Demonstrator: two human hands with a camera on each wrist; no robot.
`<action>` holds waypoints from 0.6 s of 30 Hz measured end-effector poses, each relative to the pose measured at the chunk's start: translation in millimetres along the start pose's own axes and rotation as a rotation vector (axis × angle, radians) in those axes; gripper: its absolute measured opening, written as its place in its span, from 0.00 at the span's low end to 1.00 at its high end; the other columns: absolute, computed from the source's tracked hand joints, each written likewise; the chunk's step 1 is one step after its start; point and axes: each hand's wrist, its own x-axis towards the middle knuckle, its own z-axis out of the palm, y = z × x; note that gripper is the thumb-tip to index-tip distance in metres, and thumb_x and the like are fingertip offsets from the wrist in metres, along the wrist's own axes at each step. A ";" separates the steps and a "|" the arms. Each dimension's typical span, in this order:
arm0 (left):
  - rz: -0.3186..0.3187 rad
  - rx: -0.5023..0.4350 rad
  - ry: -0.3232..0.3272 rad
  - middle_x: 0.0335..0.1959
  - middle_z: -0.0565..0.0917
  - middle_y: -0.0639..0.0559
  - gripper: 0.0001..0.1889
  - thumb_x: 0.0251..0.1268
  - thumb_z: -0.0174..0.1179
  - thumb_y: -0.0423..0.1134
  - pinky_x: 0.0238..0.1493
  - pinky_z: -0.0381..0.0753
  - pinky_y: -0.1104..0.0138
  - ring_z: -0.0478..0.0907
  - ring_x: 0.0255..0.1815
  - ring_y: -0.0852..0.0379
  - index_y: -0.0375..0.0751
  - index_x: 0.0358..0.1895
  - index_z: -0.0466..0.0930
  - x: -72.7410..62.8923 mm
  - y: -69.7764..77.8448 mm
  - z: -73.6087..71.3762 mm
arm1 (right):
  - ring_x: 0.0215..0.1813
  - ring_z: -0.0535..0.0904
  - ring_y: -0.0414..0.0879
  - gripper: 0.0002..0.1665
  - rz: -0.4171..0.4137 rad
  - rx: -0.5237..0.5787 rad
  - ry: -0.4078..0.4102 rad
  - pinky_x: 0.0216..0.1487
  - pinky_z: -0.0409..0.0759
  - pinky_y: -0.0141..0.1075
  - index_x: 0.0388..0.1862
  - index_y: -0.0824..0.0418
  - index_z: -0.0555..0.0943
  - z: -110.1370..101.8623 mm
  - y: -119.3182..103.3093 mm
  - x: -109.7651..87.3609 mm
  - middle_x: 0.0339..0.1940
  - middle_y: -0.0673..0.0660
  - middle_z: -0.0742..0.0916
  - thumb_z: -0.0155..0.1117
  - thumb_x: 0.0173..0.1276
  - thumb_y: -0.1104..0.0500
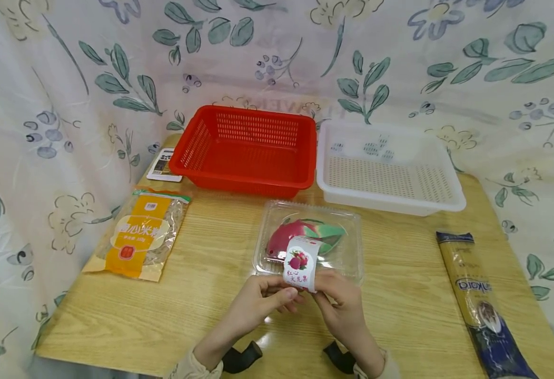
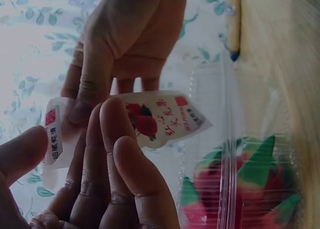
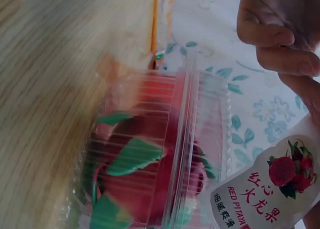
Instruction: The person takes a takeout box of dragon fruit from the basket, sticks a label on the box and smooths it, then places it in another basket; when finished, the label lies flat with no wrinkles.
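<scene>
A white paper label [image 1: 300, 263], printed with a dragon fruit picture and red characters, is held between both hands. My left hand [image 1: 258, 301] pinches its lower left end with thumb and fingers. On the other side, my right hand [image 1: 345, 301] grips the lower right edge. In the left wrist view the label [image 2: 162, 116] curves, with one end near the left thumb [image 2: 22, 151]. Just behind stands a lidded clear plastic box [image 1: 353, 247] containing a red dragon fruit [image 1: 282, 237] with green tips. The label partly hides the box's front in the head view.
At the back are a red basket [image 1: 253, 184] and a white basket [image 1: 381, 199]. A white-edged packet [image 1: 163, 167] lies by the red basket. An orange-and-clear food bag [image 1: 139, 237] is on the left, a gold-and-blue packet [image 1: 483, 305] on the right. Floral curtains surround the wooden table [image 1: 163, 316].
</scene>
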 end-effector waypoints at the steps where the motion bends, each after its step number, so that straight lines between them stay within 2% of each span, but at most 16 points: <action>1: -0.004 0.008 0.011 0.40 0.85 0.27 0.19 0.71 0.55 0.42 0.35 0.84 0.66 0.85 0.32 0.62 0.24 0.47 0.81 0.2 -0.1 -0.2 | 0.39 0.83 0.46 0.12 -0.035 -0.045 0.001 0.47 0.80 0.29 0.35 0.66 0.85 0.5 0.8 0.6 0.31 0.60 0.88 0.58 0.72 0.61; 6: -0.051 0.075 0.105 0.36 0.87 0.33 0.18 0.71 0.55 0.43 0.34 0.84 0.66 0.85 0.30 0.60 0.28 0.42 0.84 1.3 -0.1 0.5 | 0.33 0.83 0.50 0.15 -0.190 -0.250 0.022 0.40 0.80 0.37 0.28 0.62 0.85 2.5 2.8 3.6 0.26 0.55 0.88 0.56 0.73 0.60; 8: -0.066 0.093 0.137 0.35 0.87 0.34 0.17 0.70 0.57 0.43 0.33 0.83 0.66 0.85 0.30 0.58 0.29 0.40 0.85 1.3 -0.1 0.7 | 0.32 0.83 0.49 0.17 -0.229 -0.315 0.022 0.39 0.79 0.38 0.25 0.61 0.84 2.6 2.3 4.5 0.24 0.54 0.88 0.55 0.73 0.60; 11: -0.084 0.090 0.170 0.33 0.87 0.34 0.16 0.68 0.59 0.42 0.33 0.83 0.66 0.85 0.28 0.60 0.28 0.36 0.84 2.2 -2.6 1.1 | 0.31 0.82 0.48 0.19 -0.283 -0.400 0.011 0.39 0.79 0.38 0.21 0.60 0.83 2.2 1.2 5.7 0.22 0.52 0.87 0.55 0.74 0.61; 16: -0.101 0.073 0.208 0.27 0.86 0.33 0.17 0.65 0.62 0.41 0.32 0.81 0.68 0.82 0.24 0.64 0.26 0.28 0.82 2.6 -7.7 1.5 | 0.30 0.82 0.47 0.20 -0.315 -0.475 -0.019 0.40 0.79 0.39 0.21 0.60 0.82 -0.1 2.1 3.0 0.23 0.51 0.88 0.53 0.74 0.62; 18: -0.079 0.035 0.212 0.24 0.85 0.39 0.17 0.65 0.62 0.39 0.31 0.79 0.70 0.82 0.24 0.63 0.24 0.27 0.80 2.0 -7.6 1.3 | 0.31 0.82 0.46 0.20 -0.296 -0.480 -0.035 0.40 0.80 0.39 0.22 0.59 0.84 -1.7 3.2 0.2 0.24 0.51 0.88 0.53 0.74 0.60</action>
